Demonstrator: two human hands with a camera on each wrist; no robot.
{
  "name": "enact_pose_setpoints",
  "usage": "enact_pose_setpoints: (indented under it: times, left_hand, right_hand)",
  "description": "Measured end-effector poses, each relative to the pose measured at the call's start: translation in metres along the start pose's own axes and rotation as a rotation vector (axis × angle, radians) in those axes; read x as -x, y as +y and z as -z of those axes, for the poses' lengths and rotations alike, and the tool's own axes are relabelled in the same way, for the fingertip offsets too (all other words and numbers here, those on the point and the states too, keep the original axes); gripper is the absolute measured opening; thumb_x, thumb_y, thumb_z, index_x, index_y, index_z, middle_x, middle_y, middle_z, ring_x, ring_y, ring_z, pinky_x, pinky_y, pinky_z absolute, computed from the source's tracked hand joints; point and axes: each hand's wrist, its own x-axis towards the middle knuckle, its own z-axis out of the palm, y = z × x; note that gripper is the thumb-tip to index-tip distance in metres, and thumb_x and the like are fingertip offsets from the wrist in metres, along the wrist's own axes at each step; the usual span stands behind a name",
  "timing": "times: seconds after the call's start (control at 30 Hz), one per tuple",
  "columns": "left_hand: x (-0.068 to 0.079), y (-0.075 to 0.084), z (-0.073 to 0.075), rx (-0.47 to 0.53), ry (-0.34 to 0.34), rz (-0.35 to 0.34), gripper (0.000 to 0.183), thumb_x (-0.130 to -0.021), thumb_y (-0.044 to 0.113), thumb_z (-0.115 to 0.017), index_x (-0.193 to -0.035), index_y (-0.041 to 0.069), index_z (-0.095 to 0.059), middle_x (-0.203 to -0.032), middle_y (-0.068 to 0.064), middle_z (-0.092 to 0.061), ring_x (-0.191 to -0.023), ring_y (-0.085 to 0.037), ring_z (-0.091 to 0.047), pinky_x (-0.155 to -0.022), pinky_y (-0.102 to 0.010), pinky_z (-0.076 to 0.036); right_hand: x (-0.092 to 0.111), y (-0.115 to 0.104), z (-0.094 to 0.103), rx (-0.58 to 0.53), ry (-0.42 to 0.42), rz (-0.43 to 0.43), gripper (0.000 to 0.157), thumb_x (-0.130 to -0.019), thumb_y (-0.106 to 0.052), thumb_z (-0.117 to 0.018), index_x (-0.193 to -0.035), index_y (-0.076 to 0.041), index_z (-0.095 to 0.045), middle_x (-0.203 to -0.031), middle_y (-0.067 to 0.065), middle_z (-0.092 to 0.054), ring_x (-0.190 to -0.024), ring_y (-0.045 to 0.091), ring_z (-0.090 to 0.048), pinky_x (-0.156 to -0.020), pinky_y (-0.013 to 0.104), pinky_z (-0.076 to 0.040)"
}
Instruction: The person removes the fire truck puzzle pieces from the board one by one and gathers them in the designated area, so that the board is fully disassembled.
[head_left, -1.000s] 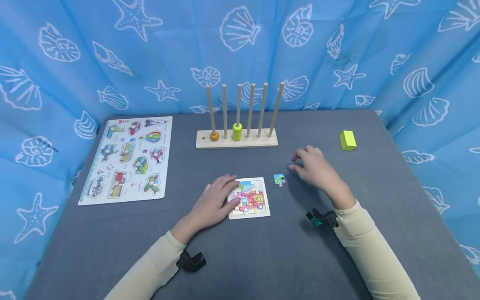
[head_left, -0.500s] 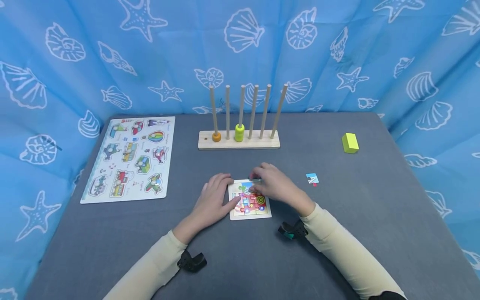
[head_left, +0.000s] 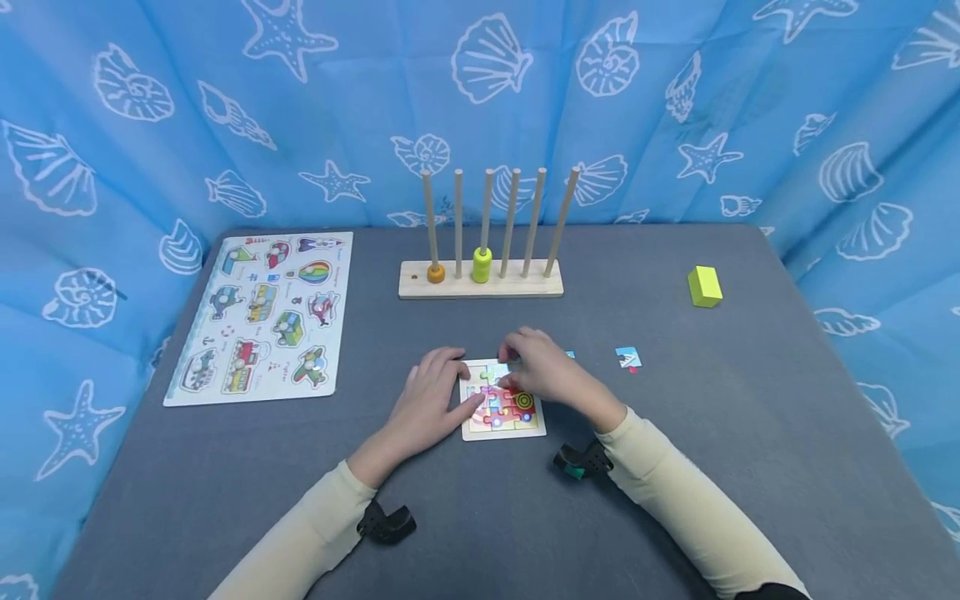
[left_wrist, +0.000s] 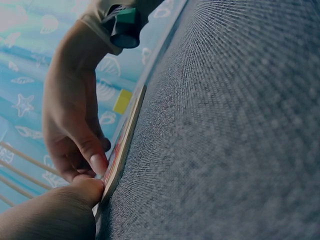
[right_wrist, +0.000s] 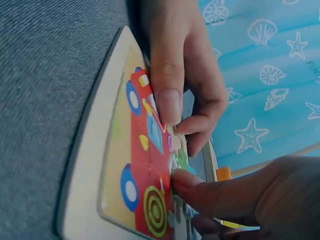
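Head view: saw square, wood-rimmed puzzle (head_left: 506, 407) on grey weave (head_left: 495, 517), left hand (head_left: 425, 402) spread across its left edge, right hand (head_left: 550, 371) bent, hiding its far-right corner, hold unclear; noted dowelled rack (head_left: 513, 287) beyond it.

Glossy puzzle (right_wrist: 150, 140), matt woven tablecloth (head_left: 480, 517), smooth wooden pegs (head_left: 509, 222)

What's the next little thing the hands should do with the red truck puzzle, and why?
Maybe the right hand should gently press down on the red truck puzzle, because it is over the upper part and the left hand rests on the left side. A loose piece off to the right could wait.
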Motion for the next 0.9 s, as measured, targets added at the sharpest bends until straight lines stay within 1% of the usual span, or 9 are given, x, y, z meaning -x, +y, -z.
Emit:
enact_pose_setpoints:
  times: [0.13,0.2,0.27,0.37,0.43,0.53,0.6,0.8,0.9]
  left_hand:
    - [0.0,0.001,-0.002,-0.004,-0.005,0.002,0.033,-0.092,0.049,-0.056,-0.105,0.018,-0.053,-0.14,-0.006,-0.045,-0.133,-0.024,-0.035,-0.091,-0.042,-0.038]
    - [0.0,0.001,-0.002,-0.005,-0.007,0.005,0.033,-0.093,0.048,-0.056,-0.105,0.018,-0.053,-0.14,-0.006,-0.045,-0.133,-0.024,-0.035,-0.091,-0.043,-0.038]
    - [0.0,0.0,-0.002,-0.007,-0.007,0.007,0.032,-0.093,0.048,-0.055,-0.104,0.018,-0.053,-0.14,-0.007,-0.045,-0.133,-0.025,-0.035,-0.091,-0.043,-0.038]
    - [0.0,0.0,-0.002,-0.01,-0.01,0.009,0.032,-0.093,0.048,-0.055,-0.104,0.018,-0.053,-0.14,-0.006,-0.045,-0.134,-0.024,-0.035,-0.092,-0.044,-0.038]
    - [0.0,0.0,-0.002,-0.01,-0.01,0.011,0.032,-0.093,0.049,-0.055,-0.104,0.018,-0.053,-0.14,-0.006,-0.045,-0.133,-0.024,-0.036,-0.092,-0.043,-0.038]
    - [0.0,0.001,-0.002,-0.006,-0.012,0.012,0.033,-0.092,0.049,-0.056,-0.105,0.018,-0.054,-0.14,-0.006,-0.045,-0.133,-0.024,-0.036,-0.091,-0.043,-0.038]
    - [0.0,0.001,-0.002,-0.006,-0.013,0.014,0.034,-0.092,0.049,-0.056,-0.105,0.018,-0.054,-0.14,-0.006,-0.045,-0.133,-0.024,-0.036,-0.091,-0.042,-0.038]
    - [-0.001,0.001,-0.002,-0.013,-0.009,0.016,0.034,-0.092,0.049,-0.056,-0.104,0.018,-0.053,-0.14,-0.006,-0.045,-0.133,-0.024,-0.036,-0.092,-0.043,-0.037]
    - [-0.001,0.001,-0.002,-0.01,-0.009,0.017,0.034,-0.092,0.049,-0.057,-0.104,0.018,-0.054,-0.14,-0.006,-0.045,-0.133,-0.024,-0.037,-0.092,-0.043,-0.037]
  right_hand:
    - [-0.002,0.002,0.003,-0.142,-0.055,-0.041,0.013,-0.087,-0.01,-0.07,-0.089,-0.006,-0.057,-0.082,0.004,-0.057,-0.072,0.016,-0.052,-0.064,0.031,-0.043]
    - [-0.004,0.004,0.005,-0.201,-0.085,-0.041,0.007,-0.091,-0.009,-0.064,-0.092,-0.006,-0.058,-0.081,0.004,-0.059,-0.069,0.015,-0.053,-0.061,0.029,-0.044]
    - [-0.007,0.007,0.007,-0.235,-0.113,-0.022,0.002,-0.093,-0.007,-0.06,-0.095,-0.005,-0.061,-0.082,0.004,-0.061,-0.068,0.014,-0.055,-0.06,0.028,-0.045]
    - [-0.01,0.012,0.008,-0.253,-0.144,0.017,0.012,-0.093,-0.001,-0.057,-0.101,-0.005,-0.065,-0.087,0.005,-0.064,-0.073,0.013,-0.057,-0.064,0.028,-0.047]
    - [-0.011,0.015,0.009,-0.264,-0.154,0.019,0.016,-0.092,0.0,-0.056,-0.103,-0.005,-0.067,-0.089,0.004,-0.066,-0.076,0.013,-0.059,-0.069,0.029,-0.048]
    - [-0.009,0.02,0.016,-0.269,-0.153,0.017,0.017,-0.094,-0.004,-0.056,-0.104,-0.009,-0.068,-0.095,0.002,-0.067,-0.084,0.014,-0.06,-0.076,0.033,-0.048]
    - [-0.007,0.023,0.022,-0.27,-0.146,0.01,0.016,-0.095,-0.007,-0.056,-0.105,-0.011,-0.069,-0.097,0.002,-0.067,-0.087,0.014,-0.059,-0.078,0.034,-0.048]
    - [0.006,0.039,0.048,-0.269,-0.119,-0.044,0.012,-0.096,-0.012,-0.057,-0.102,-0.009,-0.067,-0.095,0.004,-0.067,-0.085,0.018,-0.06,-0.075,0.035,-0.048]
    - [0.015,0.052,0.06,-0.256,-0.111,-0.084,0.009,-0.095,-0.013,-0.059,-0.099,-0.008,-0.066,-0.091,0.004,-0.066,-0.083,0.02,-0.058,-0.073,0.034,-0.046]
